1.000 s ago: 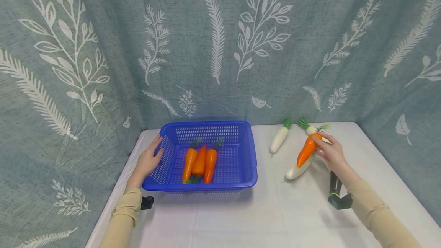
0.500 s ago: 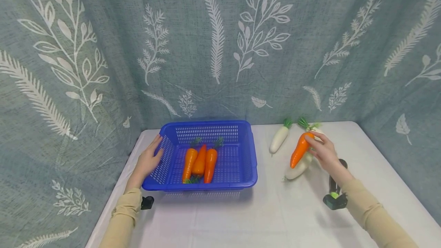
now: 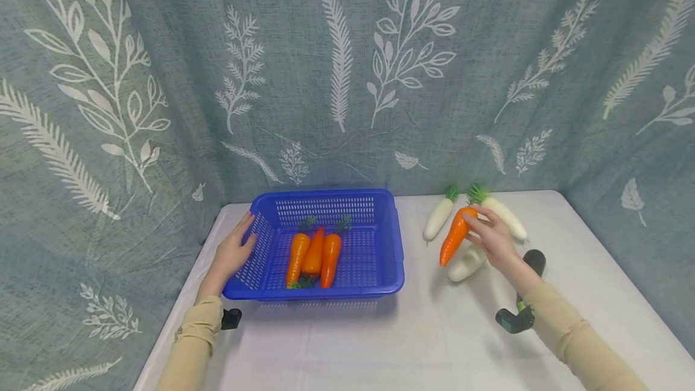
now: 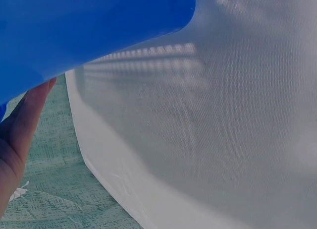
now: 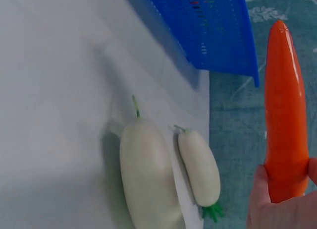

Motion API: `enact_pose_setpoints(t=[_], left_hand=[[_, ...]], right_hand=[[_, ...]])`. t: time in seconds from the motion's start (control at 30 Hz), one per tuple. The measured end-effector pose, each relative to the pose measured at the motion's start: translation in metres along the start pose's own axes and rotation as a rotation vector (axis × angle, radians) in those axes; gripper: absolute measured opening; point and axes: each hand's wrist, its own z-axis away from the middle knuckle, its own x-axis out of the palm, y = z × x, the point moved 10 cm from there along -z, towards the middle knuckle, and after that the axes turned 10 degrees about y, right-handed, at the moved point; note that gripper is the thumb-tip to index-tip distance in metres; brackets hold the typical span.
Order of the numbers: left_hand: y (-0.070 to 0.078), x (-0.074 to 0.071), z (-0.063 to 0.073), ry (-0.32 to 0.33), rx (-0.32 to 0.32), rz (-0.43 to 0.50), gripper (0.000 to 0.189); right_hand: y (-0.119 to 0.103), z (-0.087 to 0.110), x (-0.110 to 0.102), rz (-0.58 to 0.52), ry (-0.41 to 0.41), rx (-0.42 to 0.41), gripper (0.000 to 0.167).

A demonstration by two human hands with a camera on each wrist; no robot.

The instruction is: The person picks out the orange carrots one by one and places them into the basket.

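Note:
My right hand pinches an orange carrot by its thick top end, off the table with its tip slanting down left. In the right wrist view thumb and fingers show on both sides of the carrot. Beneath and around the hand lie white radishes: one partly covered, one further left, one behind. At the left, my left hand rests with extended fingers on the side rim of a blue plastic basket. Inside the basket lie three carrots.
A dark eggplant-like vegetable with a green end lies partly hidden by the right forearm. White cloth covers the table. A patterned green curtain hangs behind it. Bare tabletop separates the basket from the radishes.
My right hand has carried the carrot leftward, uncovering more of the rear radish and the dark vegetable. The left hand and basket stay where they were.

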Motion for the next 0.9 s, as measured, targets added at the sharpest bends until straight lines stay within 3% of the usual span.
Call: enact_pose_setpoints(t=[0.43, 0.9], left_hand=[[-0.004, 0.000, -0.001, -0.003, -0.014, 0.007, 0.052], [-0.004, 0.002, -0.001, -0.001, -0.003, 0.000, 0.051]], right_hand=[[0.002, 0.012, 0.042, 0.002, -0.035, 0.017, 0.056], [0.002, 0.019, 0.082, -0.081, -0.053, 0.017, 0.050]])
